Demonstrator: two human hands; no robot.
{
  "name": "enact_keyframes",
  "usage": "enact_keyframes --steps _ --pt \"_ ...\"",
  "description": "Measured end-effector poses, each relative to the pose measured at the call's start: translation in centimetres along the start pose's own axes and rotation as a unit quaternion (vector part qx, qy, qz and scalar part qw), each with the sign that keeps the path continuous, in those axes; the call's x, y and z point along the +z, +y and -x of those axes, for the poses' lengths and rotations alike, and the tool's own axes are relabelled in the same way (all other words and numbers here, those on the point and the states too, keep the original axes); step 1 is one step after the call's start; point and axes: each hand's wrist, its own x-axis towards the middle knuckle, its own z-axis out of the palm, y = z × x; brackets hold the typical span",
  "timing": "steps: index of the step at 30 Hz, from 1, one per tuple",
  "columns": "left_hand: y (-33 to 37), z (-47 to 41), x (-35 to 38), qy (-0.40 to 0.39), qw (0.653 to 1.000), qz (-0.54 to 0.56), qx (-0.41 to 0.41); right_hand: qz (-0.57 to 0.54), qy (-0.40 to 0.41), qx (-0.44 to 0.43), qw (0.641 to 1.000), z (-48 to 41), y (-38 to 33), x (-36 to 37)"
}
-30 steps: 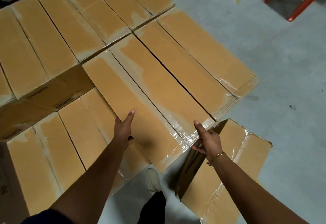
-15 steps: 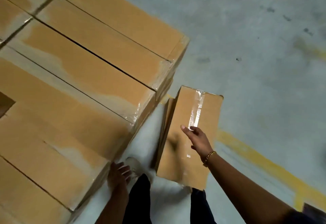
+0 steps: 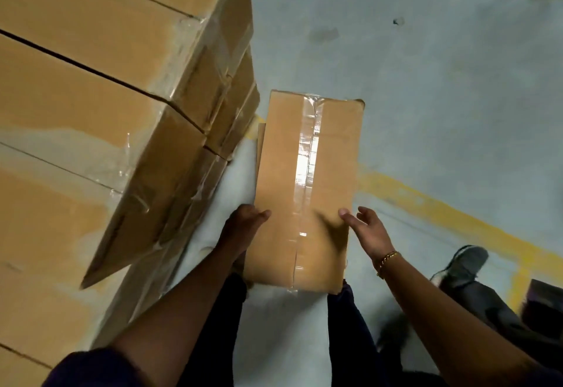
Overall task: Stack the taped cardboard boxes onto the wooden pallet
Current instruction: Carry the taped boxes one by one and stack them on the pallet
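Box point(image 3: 304, 179) sits dead centre, long axis running 12 to 6, taped seam up, clear tape glaring down the middle. Its near end is over the person's dark trouser legs; can't tell whether the far end touches the floor point(image 3: 426, 66).

Left hand point(image 3: 243, 228) is at the box's 8 o'clock edge: thumb flat on the top face, fingers going round the edge and out of sight, so it grips there.

Right hand point(image 3: 368, 231) is at the 4 o'clock edge: thumb tip on the top face, fingers loose, slightly curled and apart, just off the side. Not clamped. Bracelet point(image 3: 387, 260) on that wrist.

Stack point(image 3: 106, 112) of taped boxes fills 9 to 11 o'clock, several layers high, just beside the box with a strip of floor between.

Yellow line point(image 3: 441, 209) runs on the floor from 3 toward 4 o'clock. Dark shoe point(image 3: 466, 261) at 4 o'clock, just inside that line.
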Motion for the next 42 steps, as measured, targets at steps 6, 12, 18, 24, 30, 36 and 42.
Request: enact_keyframes --steps 6,12,18,24,30,36,42 --pt "-2.0 -8.8 3.5 0.023 0.997 0.062 -0.025 -0.046 -0.001 0.017 0.999 -8.3 3.9 2.3" --pt "-5.0 -13.3 5.5 0.009 0.995 0.096 -0.010 -0.129 -0.038 0.015 0.991 -13.3 6.4 4.5" --pt "-4.2 -11.3 5.7 0.027 0.992 0.120 0.013 -0.137 -0.079 0.016 0.987 -11.9 6.2 3.2" --pt "-1.0 -2.3 4.3 0.046 0.991 0.120 0.036 -0.113 -0.093 0.005 0.989 -4.6 4.1 -1.4" --pt "-0.2 8.2 2.8 0.096 0.985 0.144 0.020 -0.062 -0.112 -0.024 0.991 4.6 1.9 -5.4" --pt "-3.2 18.7 1.8 0.114 0.973 0.194 0.041 -0.027 -0.141 -0.051 0.988 12.7 2.9 -5.7" --pt "-11.0 28.3 2.9 0.151 0.960 0.232 0.047 0.006 -0.153 -0.096 0.983 20.7 7.3 -4.0"
